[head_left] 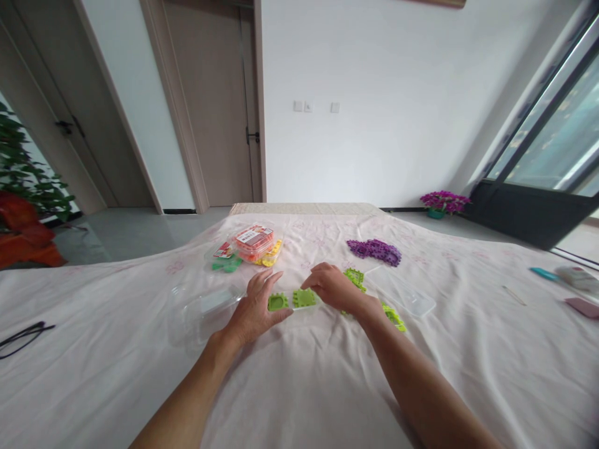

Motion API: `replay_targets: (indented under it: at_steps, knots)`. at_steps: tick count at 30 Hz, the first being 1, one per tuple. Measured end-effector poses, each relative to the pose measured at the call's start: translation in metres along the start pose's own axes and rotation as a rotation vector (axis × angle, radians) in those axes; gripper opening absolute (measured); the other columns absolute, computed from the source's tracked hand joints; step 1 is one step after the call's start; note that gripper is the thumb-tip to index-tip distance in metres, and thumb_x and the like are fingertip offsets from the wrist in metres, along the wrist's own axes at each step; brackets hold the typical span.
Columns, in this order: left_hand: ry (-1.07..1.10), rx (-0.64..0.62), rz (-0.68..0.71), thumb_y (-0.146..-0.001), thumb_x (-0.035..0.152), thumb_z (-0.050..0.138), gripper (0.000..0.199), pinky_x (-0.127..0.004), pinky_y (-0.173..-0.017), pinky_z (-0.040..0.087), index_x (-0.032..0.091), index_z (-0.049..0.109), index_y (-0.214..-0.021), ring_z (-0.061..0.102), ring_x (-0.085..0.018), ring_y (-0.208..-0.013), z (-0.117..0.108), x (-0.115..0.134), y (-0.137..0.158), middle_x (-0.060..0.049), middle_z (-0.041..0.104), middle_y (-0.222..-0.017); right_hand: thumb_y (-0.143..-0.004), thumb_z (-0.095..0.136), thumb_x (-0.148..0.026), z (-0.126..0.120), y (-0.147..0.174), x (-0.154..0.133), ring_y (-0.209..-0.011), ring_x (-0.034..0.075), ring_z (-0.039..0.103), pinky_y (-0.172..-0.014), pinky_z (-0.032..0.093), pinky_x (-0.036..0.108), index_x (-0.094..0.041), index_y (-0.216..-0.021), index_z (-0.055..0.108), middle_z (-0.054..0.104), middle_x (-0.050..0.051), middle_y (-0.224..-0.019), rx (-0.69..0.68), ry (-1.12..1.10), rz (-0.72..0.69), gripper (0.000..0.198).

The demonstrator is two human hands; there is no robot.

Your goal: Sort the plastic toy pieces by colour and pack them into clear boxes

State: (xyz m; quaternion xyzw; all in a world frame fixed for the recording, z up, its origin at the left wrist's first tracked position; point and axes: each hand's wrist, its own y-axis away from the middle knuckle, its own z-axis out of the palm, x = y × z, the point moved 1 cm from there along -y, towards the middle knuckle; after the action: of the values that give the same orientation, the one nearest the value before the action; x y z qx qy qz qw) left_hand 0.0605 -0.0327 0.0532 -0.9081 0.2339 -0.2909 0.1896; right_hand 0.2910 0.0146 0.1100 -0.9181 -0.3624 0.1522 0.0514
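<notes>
Two light-green square pieces with notched edges, a left green piece (277,302) and a right green piece (304,298), lie side by side, apparently in a shallow clear plastic tray (294,308). My left hand (255,312) lies around the left end, fingers stretched out and thumb apart along the near side. The fingers of my right hand (333,287) are bent together, with the tips at the far edge of the right piece; its thumb is hidden. More green notched pieces (354,279) lie beyond my right wrist, and another green piece (394,317) is partly behind the forearm.
Clear containers of red pieces (253,242), yellow pieces (272,254) and green pieces (227,264) stand at the back left. An open clear container (206,315) lies left. Purple notched pieces (377,251) and a clear lid (416,302) lie right. Glasses (25,337) rest far left.
</notes>
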Motion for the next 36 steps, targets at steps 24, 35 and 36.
replay_targets:
  at_steps: [24, 35, 36]
  knots:
    - [0.003, 0.053, 0.034, -0.078, 0.054, 0.064, 0.075, -0.051, -0.113, 0.029, 0.018, 0.039, -0.139, 0.034, -0.032, -0.136, 0.004, -0.004, 0.000, -0.017, 0.042, -0.142, -0.075, 0.062, -0.029, 0.020, 0.010, 0.036, -0.094, 0.027, 0.060, -0.077, 0.041, 0.032, -0.020, -0.112, 0.068, 0.068, 0.011, -0.099, -0.058, 0.259, 0.400, 0.038]
    - [0.118, -0.002, -0.060, -0.065, 0.037, 0.079, 0.107, -0.053, -0.112, 0.031, 0.026, 0.016, -0.150, 0.028, -0.033, -0.139, 0.002, 0.000, 0.001, -0.013, 0.030, -0.151, -0.075, 0.071, -0.031, -0.014, 0.005, 0.014, -0.096, 0.020, 0.061, -0.080, 0.047, 0.030, -0.026, -0.125, 0.061, 0.061, 0.007, -0.117, 0.310, -0.174, 0.213, 0.051]
    - [0.133, -0.006, -0.079, -0.063, 0.034, 0.080, 0.110, -0.053, -0.112, 0.031, 0.026, 0.014, -0.150, 0.028, -0.033, -0.139, 0.003, 0.001, 0.001, -0.013, 0.029, -0.151, -0.074, 0.073, -0.030, -0.014, 0.005, 0.008, -0.095, 0.019, 0.061, -0.080, 0.047, 0.029, -0.026, -0.123, 0.062, 0.062, 0.006, -0.114, 0.256, -0.229, 0.128, 0.050]
